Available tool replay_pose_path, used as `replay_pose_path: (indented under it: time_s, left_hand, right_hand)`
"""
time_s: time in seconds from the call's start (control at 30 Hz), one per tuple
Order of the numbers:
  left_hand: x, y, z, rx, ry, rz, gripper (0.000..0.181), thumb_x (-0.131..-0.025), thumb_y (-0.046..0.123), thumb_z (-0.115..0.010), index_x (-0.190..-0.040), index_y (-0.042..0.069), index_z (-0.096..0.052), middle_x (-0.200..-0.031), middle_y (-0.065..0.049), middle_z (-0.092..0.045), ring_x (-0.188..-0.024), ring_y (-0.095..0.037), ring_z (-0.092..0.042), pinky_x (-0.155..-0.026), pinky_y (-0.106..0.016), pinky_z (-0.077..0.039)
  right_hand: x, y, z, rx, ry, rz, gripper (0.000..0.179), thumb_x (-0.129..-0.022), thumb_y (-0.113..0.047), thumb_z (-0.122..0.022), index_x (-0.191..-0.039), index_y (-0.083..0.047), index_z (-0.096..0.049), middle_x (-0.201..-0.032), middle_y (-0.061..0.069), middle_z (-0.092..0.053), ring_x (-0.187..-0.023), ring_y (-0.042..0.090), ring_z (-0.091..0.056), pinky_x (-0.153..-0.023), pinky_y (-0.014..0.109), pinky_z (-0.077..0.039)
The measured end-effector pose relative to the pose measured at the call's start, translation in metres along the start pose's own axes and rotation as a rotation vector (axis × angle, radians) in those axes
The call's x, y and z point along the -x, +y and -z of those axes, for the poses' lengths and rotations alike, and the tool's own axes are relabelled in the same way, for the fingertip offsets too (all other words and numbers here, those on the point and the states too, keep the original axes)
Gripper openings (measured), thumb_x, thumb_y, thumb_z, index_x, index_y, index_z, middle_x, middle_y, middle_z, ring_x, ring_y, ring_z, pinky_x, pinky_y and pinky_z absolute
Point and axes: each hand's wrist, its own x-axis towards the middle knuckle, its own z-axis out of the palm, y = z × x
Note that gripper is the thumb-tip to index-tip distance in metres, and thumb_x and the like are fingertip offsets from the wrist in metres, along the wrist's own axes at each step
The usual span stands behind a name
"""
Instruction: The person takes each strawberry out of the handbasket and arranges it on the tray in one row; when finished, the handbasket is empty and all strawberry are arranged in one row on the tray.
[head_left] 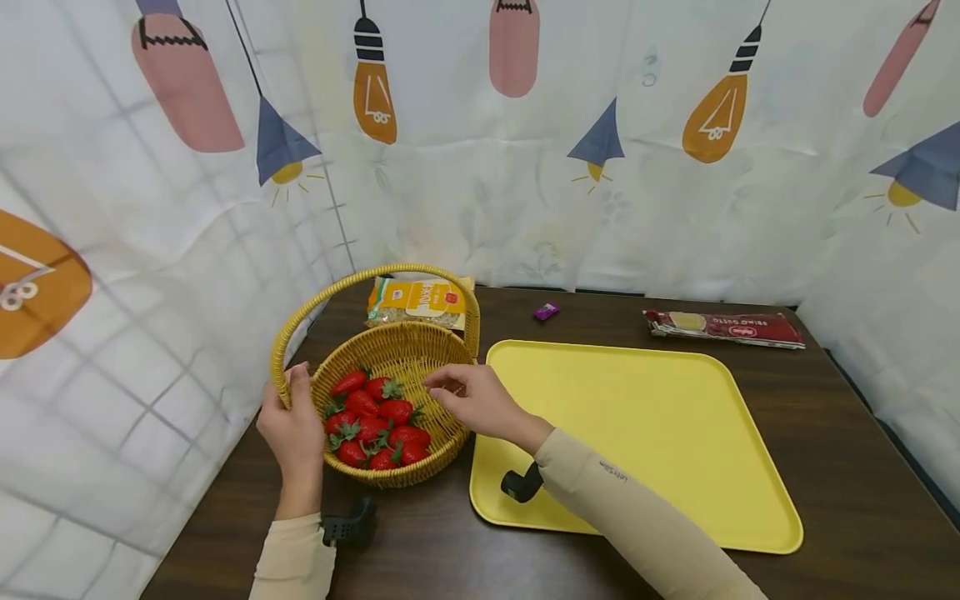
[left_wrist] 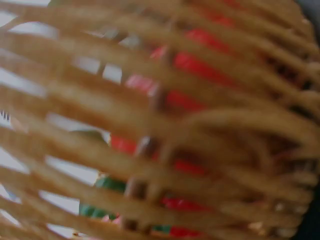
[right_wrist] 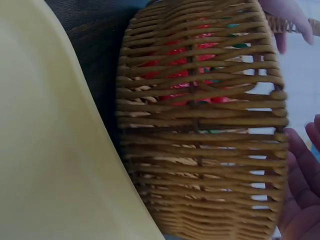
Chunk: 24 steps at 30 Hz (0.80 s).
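A yellow wicker basket [head_left: 420, 354] with a tall arched handle stands on the left of the table, tilted a little toward me. Several red strawberries [head_left: 375, 421] with green leaves lie together in its left and near part. My left hand [head_left: 295, 433] grips the basket where the handle meets the left rim. Over the right rim hovers my right hand [head_left: 480, 400], fingers loosely bent and nothing between them. In the right wrist view the right hand [right_wrist: 302, 190] shows beyond the woven wall. The left wrist view is filled by blurred wicker [left_wrist: 165, 120], with red showing through.
A yellow tray [head_left: 637, 433] lies right of the basket, under my right forearm. Behind the basket is a yellow-and-clear food packet [head_left: 420, 300]. A small purple wrapped sweet [head_left: 546, 311] and a long red packet [head_left: 723, 328] lie along the back, before a patterned curtain [head_left: 465, 200].
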Motion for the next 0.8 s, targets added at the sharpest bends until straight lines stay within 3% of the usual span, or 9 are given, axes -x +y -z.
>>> replay_pose_path:
  time_s: [0.13, 0.27, 0.47, 0.63, 0.8]
  left_hand:
    - [-0.005, -0.004, 0.000, -0.022, -0.018, 0.056, 0.050, -0.099, 0.045, -0.053, -0.104, 0.001, -0.075, -0.085, 0.013, -0.068, -0.089, -0.014, -0.059, -0.078, -0.019, -0.037]
    - [-0.007, -0.004, -0.001, -0.026, -0.013, 0.046, 0.055, -0.098, 0.049, -0.052, -0.101, -0.001, -0.075, -0.089, 0.005, -0.071, -0.090, -0.019, -0.058, -0.077, -0.021, -0.037]
    - [-0.005, -0.017, 0.001, -0.088, 0.019, -0.031, 0.048, -0.099, 0.044, -0.053, -0.098, 0.002, -0.077, -0.071, -0.004, -0.062, -0.064, -0.010, -0.044, -0.063, -0.024, -0.031]
    - [-0.005, -0.027, 0.001, -0.114, 0.017, -0.096, 0.041, -0.099, 0.039, -0.055, -0.099, 0.003, -0.077, -0.080, -0.019, -0.065, -0.066, -0.005, -0.045, -0.063, -0.023, -0.031]
    - [-0.005, -0.028, 0.000, -0.095, 0.015, -0.093, 0.040, -0.099, 0.038, -0.057, -0.100, 0.003, -0.077, -0.092, -0.010, -0.071, -0.076, -0.003, -0.053, -0.067, -0.021, -0.034]
  right_hand:
    - [-0.008, 0.002, -0.009, 0.009, -0.050, -0.012, 0.019, -0.097, -0.018, -0.061, -0.112, -0.013, -0.071, -0.104, 0.001, -0.071, -0.088, 0.005, -0.063, -0.078, 0.022, -0.051]
    - [-0.018, 0.002, -0.013, 0.031, -0.094, -0.019, 0.022, -0.096, -0.019, -0.064, -0.114, -0.010, -0.071, -0.101, -0.003, -0.070, -0.087, 0.004, -0.062, -0.078, 0.021, -0.050]
    - [-0.033, 0.005, -0.015, 0.080, -0.240, -0.056, 0.030, -0.092, -0.021, -0.069, -0.118, -0.008, -0.069, -0.106, 0.000, -0.070, -0.091, 0.008, -0.063, -0.076, 0.022, -0.049]
    - [-0.044, 0.009, -0.017, 0.082, -0.362, -0.058, 0.030, -0.090, -0.022, -0.071, -0.117, -0.009, -0.070, -0.111, 0.002, -0.070, -0.097, 0.009, -0.064, -0.078, 0.021, -0.049]
    - [-0.050, 0.011, -0.023, 0.075, -0.504, -0.048, 0.025, -0.087, -0.017, -0.074, -0.111, -0.009, -0.072, -0.104, -0.002, -0.072, -0.089, 0.004, -0.064, -0.076, 0.019, -0.050]
